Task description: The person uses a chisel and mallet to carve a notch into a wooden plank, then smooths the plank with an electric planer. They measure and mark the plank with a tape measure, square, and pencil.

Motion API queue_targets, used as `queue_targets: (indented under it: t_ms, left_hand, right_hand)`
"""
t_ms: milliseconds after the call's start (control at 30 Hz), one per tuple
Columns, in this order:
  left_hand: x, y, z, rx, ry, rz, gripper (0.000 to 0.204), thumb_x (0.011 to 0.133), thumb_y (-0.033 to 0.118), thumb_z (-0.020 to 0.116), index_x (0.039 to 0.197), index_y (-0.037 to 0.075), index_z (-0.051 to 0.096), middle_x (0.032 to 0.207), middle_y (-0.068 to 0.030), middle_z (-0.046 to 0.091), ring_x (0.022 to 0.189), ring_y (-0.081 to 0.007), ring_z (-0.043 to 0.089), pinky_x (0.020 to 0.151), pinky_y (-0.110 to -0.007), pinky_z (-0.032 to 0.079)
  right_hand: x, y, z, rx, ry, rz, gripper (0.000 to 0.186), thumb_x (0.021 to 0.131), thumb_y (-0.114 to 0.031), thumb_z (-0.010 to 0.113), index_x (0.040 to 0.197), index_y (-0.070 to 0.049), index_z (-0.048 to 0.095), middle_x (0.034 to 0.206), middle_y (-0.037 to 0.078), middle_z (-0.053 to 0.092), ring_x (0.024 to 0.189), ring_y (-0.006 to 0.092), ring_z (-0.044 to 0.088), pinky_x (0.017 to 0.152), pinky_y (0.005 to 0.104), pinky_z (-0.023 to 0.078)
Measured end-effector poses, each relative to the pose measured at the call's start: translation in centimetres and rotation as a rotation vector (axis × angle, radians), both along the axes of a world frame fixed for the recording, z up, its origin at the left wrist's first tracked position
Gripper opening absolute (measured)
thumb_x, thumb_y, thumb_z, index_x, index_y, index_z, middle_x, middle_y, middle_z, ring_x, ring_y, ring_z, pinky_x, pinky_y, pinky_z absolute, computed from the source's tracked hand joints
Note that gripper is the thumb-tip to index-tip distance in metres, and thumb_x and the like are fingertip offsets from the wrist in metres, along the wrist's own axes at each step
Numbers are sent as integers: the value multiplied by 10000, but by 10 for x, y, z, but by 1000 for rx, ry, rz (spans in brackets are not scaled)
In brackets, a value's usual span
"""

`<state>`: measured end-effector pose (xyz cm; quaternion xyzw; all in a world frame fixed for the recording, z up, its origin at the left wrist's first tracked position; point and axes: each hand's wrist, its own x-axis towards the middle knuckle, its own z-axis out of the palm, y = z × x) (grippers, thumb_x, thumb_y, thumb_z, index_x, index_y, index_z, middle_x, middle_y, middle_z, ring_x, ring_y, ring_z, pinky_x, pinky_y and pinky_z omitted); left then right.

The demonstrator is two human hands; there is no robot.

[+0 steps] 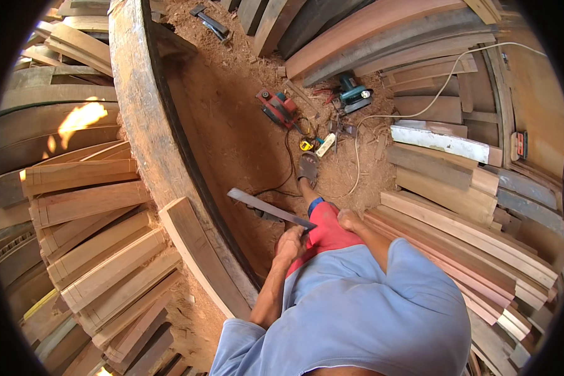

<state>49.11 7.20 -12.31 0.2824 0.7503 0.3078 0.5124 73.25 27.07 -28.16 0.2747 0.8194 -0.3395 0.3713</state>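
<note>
My left hand is closed round the dark stock of a try square, whose long flat metal blade points away to the left, towards a thick wooden beam. On that beam's near end lies a pale wooden board, left of my left forearm and apart from the hand. My right hand rests on the leg of my red shorts with its fingers curled; whatever is inside them, if anything, is hidden.
A red power tool and a teal power tool sit on the shavings-strewn floor, near a yellow tape measure. A pale cord trails rightward. Stacked boards line the left, more planks the right. A dark tool lies far off.
</note>
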Motion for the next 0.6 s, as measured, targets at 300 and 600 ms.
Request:
queue_targets:
  t_ms: [300,600]
  left_hand:
    - [6,-94,15,-208,5,-208,201,895,181,691,1058,88,618,960,-235,703,950,-453,671,802,-548,527]
    - [45,-139,-1,-261,66,-206,292,894,237,709,1104,64,604,987,-242,721,949,-453,692,819,-549,544]
  right_hand:
    - [18,-51,-31,167,-46,-224,266,845,-165,547,807,-6,757,924,273,719,883,469,704,784,528,563]
    - [-65,14,51,275,6,-357,316,924,-222,515,897,2,736,1003,245,728,1028,432,686,868,500,547]
